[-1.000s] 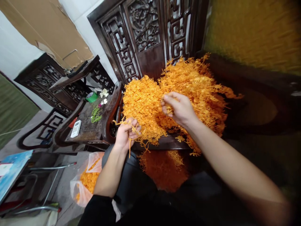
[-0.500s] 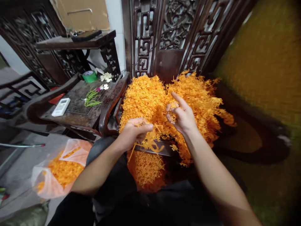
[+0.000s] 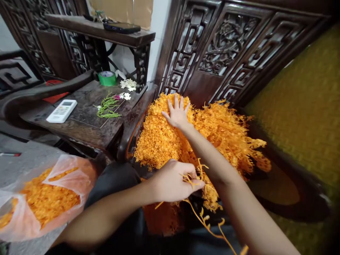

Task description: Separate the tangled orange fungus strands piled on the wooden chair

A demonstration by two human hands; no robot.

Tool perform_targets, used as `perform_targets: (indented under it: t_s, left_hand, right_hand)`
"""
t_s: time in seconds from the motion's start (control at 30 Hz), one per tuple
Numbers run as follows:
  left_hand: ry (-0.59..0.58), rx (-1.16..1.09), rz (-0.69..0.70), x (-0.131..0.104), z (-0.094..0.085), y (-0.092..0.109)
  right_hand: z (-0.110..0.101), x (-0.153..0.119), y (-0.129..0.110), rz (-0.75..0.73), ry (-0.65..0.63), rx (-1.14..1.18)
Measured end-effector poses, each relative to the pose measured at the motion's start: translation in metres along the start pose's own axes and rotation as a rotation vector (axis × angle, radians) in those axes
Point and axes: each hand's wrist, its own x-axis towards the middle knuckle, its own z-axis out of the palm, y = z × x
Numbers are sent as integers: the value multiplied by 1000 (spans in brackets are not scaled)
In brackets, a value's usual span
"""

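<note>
My left hand is closed round thin orange stringy sprigs, and a long strand with small bud-like tips trails down to the right. Fingers spread, my right hand lies on or just over the top of a dense heap of frilly orange pieces. A looser bunch of orange sprigs spreads to the right of that heap, on the carved dark wooden seat. My right forearm crosses in front of part of both piles. More orange material shows low between my knees, partly hidden by my left hand.
On the wooden side table are a white remote control, green tape, green stems and white flowers. A phone lies on the shelf above. A translucent bag of orange pieces stands on the floor at left.
My right hand has moved up and left onto the heap, its fingers spreading from a curl. My left hand has come right and down with its sprigs. The view has shifted.
</note>
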Motion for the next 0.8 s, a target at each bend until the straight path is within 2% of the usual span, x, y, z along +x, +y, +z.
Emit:
perform_targets:
  t_s: [0.13,0.27,0.37,0.47,0.57,0.6,0.67,0.73,0.8]
  left_hand:
    - [12,-19,25,-3,-10,1]
    - [-17,-79,69,-4,-16,1]
    - [-10,-91,120,-3,-17,0]
    - [15,-77,164,0,-16,-2]
    - [19,-169,81,5,-15,-5]
    - [17,-229,25,7,-15,-6]
    - [18,-366,-79,9,-18,-8]
    - [20,-506,-124,12,-22,-8]
    - [21,-642,-126,14,-26,-7]
  right_hand:
    - [31,10,9,30,-56,-23]
    - [45,18,18,88,-138,-5]
    - [44,24,20,115,-200,45]
    - [35,26,21,122,-277,129]
    - [18,29,27,126,-339,241]
    - [9,29,30,122,-323,267]
    - [-10,25,36,87,-181,267]
    - [-33,11,39,16,79,254]
    - [-58,-15,36,-70,332,342]
